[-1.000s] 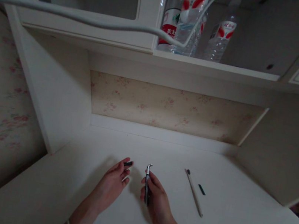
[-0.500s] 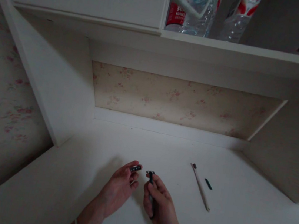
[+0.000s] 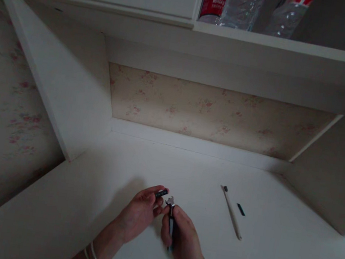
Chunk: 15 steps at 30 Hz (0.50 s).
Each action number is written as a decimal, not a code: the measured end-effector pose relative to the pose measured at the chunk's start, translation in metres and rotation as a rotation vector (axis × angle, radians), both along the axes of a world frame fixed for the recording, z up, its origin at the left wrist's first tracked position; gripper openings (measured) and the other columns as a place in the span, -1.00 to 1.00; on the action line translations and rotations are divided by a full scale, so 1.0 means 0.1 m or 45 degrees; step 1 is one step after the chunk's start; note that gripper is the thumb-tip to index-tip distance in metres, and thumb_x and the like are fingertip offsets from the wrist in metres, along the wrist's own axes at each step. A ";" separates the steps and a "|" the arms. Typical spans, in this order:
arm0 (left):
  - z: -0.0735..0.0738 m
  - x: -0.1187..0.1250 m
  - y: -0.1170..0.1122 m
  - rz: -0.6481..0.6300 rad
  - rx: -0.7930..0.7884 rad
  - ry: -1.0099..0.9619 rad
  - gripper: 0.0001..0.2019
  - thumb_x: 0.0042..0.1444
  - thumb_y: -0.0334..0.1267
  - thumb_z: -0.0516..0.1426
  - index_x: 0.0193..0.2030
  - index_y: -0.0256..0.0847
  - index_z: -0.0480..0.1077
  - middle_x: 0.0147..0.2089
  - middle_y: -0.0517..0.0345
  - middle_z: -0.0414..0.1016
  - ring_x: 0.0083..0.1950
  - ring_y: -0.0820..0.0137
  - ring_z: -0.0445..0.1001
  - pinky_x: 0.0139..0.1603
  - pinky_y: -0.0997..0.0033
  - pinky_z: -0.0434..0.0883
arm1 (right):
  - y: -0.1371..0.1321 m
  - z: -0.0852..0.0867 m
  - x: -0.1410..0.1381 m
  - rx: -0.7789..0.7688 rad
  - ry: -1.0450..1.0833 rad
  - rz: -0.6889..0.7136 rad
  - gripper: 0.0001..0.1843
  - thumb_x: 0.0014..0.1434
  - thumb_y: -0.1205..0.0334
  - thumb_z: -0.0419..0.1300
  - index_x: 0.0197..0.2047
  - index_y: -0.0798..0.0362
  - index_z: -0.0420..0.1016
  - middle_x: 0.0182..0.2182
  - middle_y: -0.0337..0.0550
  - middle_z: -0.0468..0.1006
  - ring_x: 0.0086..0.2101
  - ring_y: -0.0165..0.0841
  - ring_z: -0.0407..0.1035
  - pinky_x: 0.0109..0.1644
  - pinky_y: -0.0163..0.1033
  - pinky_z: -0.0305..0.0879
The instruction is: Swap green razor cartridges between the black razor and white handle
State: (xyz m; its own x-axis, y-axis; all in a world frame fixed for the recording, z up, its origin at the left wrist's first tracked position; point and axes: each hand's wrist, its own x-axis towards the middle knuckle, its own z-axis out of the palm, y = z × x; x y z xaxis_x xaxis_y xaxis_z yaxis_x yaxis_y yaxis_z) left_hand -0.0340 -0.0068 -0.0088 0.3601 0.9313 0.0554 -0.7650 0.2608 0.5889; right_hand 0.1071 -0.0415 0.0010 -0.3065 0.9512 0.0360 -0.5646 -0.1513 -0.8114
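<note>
My left hand (image 3: 140, 211) pinches a small dark razor head (image 3: 161, 193) between thumb and fingers, just above the white desk (image 3: 270, 256). My right hand (image 3: 180, 239) is wrapped round a dark razor handle (image 3: 171, 229), whose metal tip (image 3: 170, 200) points up toward the small part. The two pieces are nearly touching between the hands. Thin bracelets show on my left wrist (image 3: 93, 258).
A pale slim stick with a dark tip (image 3: 231, 213) lies on the desk to the right, with a small dark piece (image 3: 241, 209) beside it. Plastic water bottles (image 3: 239, 5) stand on the shelf above. Desk side panels rise at left and right.
Both hands drew closer, bringing the small dark part up to the handle's tip. The view tilted downward, so the shelf and bottles slid up the frame and the cable left it.
</note>
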 end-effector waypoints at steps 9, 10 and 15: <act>-0.03 0.00 0.01 -0.045 0.037 -0.003 -0.71 -0.01 -0.29 0.32 -0.10 -0.19 0.51 -0.02 0.04 0.52 -0.19 0.43 0.40 -0.08 0.34 0.30 | -0.01 -0.12 0.00 -0.027 -0.149 -0.099 -0.54 0.22 -0.15 0.12 -0.45 0.09 0.27 -0.61 -0.35 0.17 -0.61 -0.52 -0.02 -0.57 -0.38 -0.14; -0.02 0.01 0.01 -0.047 0.034 0.003 -0.70 -0.02 -0.30 0.33 -0.10 -0.19 0.51 -0.02 0.04 0.52 -0.20 0.44 0.40 -0.09 0.35 0.30 | -0.01 -0.13 0.01 -0.015 -0.183 -0.119 -0.53 0.22 -0.16 0.12 -0.46 0.08 0.25 -0.62 -0.36 0.16 -0.61 -0.52 -0.03 -0.56 -0.38 -0.14; -0.01 0.04 -0.01 -0.044 -0.001 0.057 -0.67 -0.10 -0.28 0.37 -0.13 -0.19 0.53 -0.05 0.05 0.53 -0.11 0.38 0.40 -0.10 0.38 0.28 | -0.01 -0.15 0.02 0.018 -0.210 -0.139 -0.51 0.21 -0.18 0.10 -0.47 0.07 0.22 -0.62 -0.37 0.12 -0.60 -0.51 -0.08 -0.57 -0.37 -0.19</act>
State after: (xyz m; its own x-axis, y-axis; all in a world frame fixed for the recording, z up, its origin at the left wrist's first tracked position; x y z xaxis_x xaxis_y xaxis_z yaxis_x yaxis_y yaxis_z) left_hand -0.0302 -0.0078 -0.0102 0.3944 0.9182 0.0378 -0.7284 0.2872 0.6220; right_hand 0.1090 -0.0429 -0.0136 -0.2046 0.9788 0.0078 -0.4365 -0.0841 -0.8958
